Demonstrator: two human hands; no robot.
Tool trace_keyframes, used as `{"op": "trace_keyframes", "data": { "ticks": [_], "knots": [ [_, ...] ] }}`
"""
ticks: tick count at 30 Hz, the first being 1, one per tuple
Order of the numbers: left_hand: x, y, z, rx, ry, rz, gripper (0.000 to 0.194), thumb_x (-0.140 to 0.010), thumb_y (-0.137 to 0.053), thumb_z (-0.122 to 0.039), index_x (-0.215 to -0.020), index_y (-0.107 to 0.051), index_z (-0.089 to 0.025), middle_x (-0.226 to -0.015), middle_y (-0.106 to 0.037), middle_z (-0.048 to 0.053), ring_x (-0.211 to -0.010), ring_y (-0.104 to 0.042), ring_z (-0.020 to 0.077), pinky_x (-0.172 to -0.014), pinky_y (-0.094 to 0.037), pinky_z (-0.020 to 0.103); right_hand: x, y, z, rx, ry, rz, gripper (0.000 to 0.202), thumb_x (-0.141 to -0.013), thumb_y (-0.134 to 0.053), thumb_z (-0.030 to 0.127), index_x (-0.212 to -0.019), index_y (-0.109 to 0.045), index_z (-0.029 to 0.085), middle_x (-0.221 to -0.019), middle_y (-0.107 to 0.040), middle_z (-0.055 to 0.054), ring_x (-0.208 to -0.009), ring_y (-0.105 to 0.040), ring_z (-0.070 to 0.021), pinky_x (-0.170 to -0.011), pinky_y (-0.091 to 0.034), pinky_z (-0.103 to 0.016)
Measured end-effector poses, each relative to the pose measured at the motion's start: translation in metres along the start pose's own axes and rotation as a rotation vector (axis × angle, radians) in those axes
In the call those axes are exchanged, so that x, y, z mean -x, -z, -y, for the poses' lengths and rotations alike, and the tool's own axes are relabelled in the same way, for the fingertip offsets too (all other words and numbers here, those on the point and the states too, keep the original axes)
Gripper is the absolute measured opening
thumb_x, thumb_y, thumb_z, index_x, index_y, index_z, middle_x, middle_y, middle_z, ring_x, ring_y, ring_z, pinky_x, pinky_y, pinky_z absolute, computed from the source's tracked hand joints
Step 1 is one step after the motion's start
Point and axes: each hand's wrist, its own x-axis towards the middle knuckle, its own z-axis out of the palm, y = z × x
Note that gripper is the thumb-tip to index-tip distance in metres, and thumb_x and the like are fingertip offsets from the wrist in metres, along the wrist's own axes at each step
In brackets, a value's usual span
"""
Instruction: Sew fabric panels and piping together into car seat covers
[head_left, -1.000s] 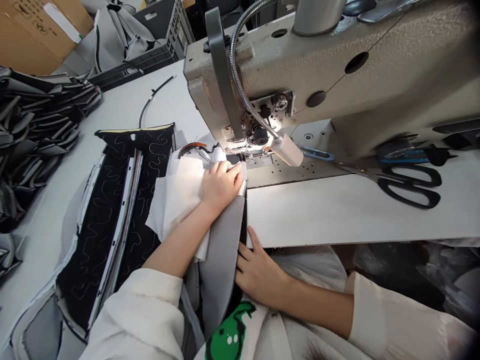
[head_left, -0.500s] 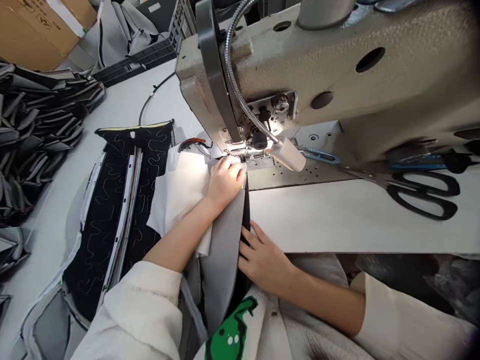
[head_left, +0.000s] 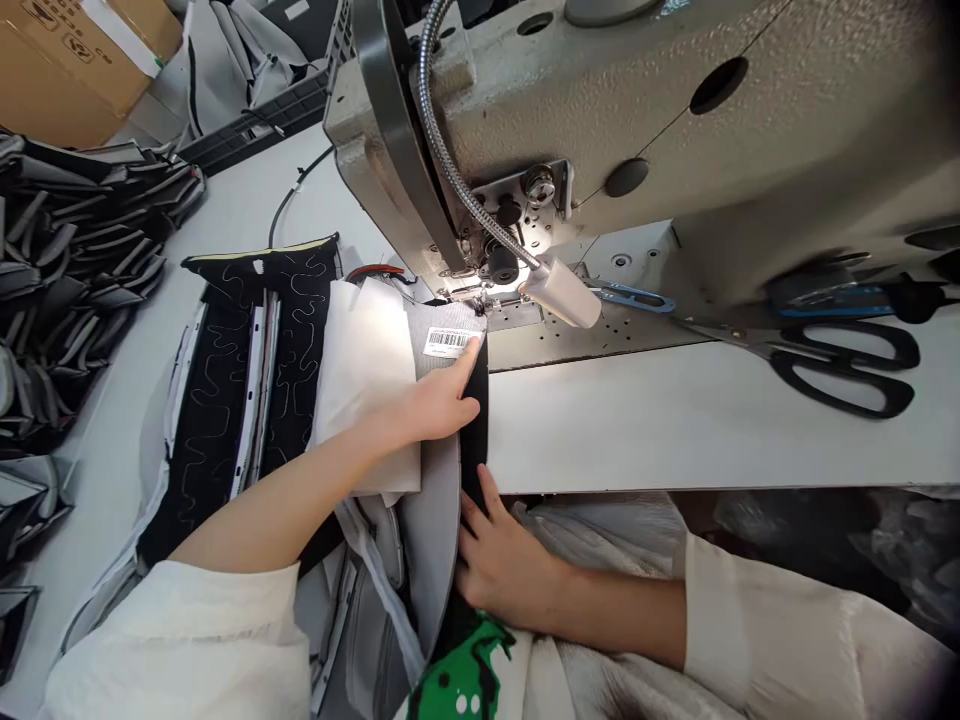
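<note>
Extending its index finger away from the body, the left hand (head_left: 439, 400) lies palm down over the grey fabric piece (head_left: 439, 470). The fingertip is at the right end of a barcode label (head_left: 448, 341); whether it presses there cannot be told. Thumb and index stand apart, the thumb pointing to the right over the black fabric strip (head_left: 474, 440). The other fingers of this hand are tucked under and largely hidden. The left forearm runs diagonally up from the lower left, crossing a black panel with wavy stitching (head_left: 206, 420) and the lower part of a folded white sheet (head_left: 367, 370).

The right hand (head_left: 510, 565) is nearer the body, its forearm coming in from the right at a shallow slant. Its visible fingers are spread and set on the black strip beside the grey edge. The thumb is not distinguishable, so whether the hand pinches the fabric cannot be told.

The grey piece lies lengthwise at the left of the bare tabletop (head_left: 675, 430), its far end at the needle area of the sewing machine (head_left: 637, 110), lit by a small lamp (head_left: 562, 292). Scissors with black handles (head_left: 757, 346) rest to the right, well apart from both hands.
</note>
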Motion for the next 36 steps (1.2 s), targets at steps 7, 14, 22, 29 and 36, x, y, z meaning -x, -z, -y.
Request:
{"op": "trace_keyframes", "data": {
  "ticks": [7, 14, 22, 29, 36],
  "knots": [
    [-0.023, 0.007, -0.012, -0.005, 0.045, -0.055, 0.081, -0.079, -0.04, -0.021, -0.15, -0.003, -0.015, -0.126, -0.058, 0.014, -0.109, -0.058, 0.0282, -0.085, -0.046, 0.034, 0.006, 0.018, -0.023, 0.033, -0.001, 0.008, 0.021, -0.089, -0.053, 0.024, -0.098, -0.071, 0.021, -0.109, -0.063, -0.013, -0.118, -0.048, -0.0381, -0.096, -0.032, -0.072],
    [-0.001, -0.005, -0.023, -0.137, 0.074, -0.049, 0.08, -0.078, -0.038, -0.021, -0.149, -0.003, -0.01, -0.088, -0.07, 0.012, -0.077, -0.066, 0.028, -0.062, -0.048, 0.033, 0.004, 0.02, -0.04, 0.065, 0.011, -0.067, 0.017, -0.086, -0.055, 0.021, -0.088, -0.072, 0.019, -0.097, -0.066, -0.011, -0.113, -0.053, -0.0375, -0.097, -0.036, -0.067],
    [-0.015, -0.001, -0.03, -0.239, 0.139, -0.091, 0.072, -0.08, -0.033, -0.019, -0.148, -0.013, -0.009, -0.098, -0.069, 0.015, -0.091, -0.065, 0.0294, -0.071, -0.049, 0.036, 0.002, 0.024, -0.06, 0.087, 0.033, -0.008, 0.018, -0.086, -0.053, 0.02, -0.089, -0.07, 0.017, -0.102, -0.065, -0.013, -0.117, -0.05, -0.0376, -0.099, -0.033, -0.066],
    [-0.035, 0.004, -0.035, -0.351, 0.154, -0.202, 0.065, -0.08, -0.035, -0.015, -0.144, -0.025, -0.007, -0.094, -0.069, 0.016, -0.09, -0.066, 0.0302, -0.073, -0.05, 0.037, -0.006, 0.021, -0.078, 0.104, -0.003, -0.036, 0.016, -0.083, -0.057, 0.018, -0.089, -0.072, 0.015, -0.1, -0.065, -0.013, -0.117, -0.049, -0.0359, -0.104, -0.031, -0.061],
    [0.026, -0.009, -0.015, -0.22, -0.145, -0.227, 0.051, -0.091, -0.032, -0.028, -0.14, -0.036, -0.013, -0.118, -0.059, 0.014, -0.107, -0.057, 0.0238, -0.092, -0.046, 0.036, -0.002, 0.021, -0.08, 0.094, -0.018, -0.076, 0.023, -0.083, -0.056, 0.022, -0.097, -0.07, 0.013, -0.103, -0.065, -0.013, -0.118, -0.047, -0.0325, -0.109, -0.025, -0.058]
  ]
}}
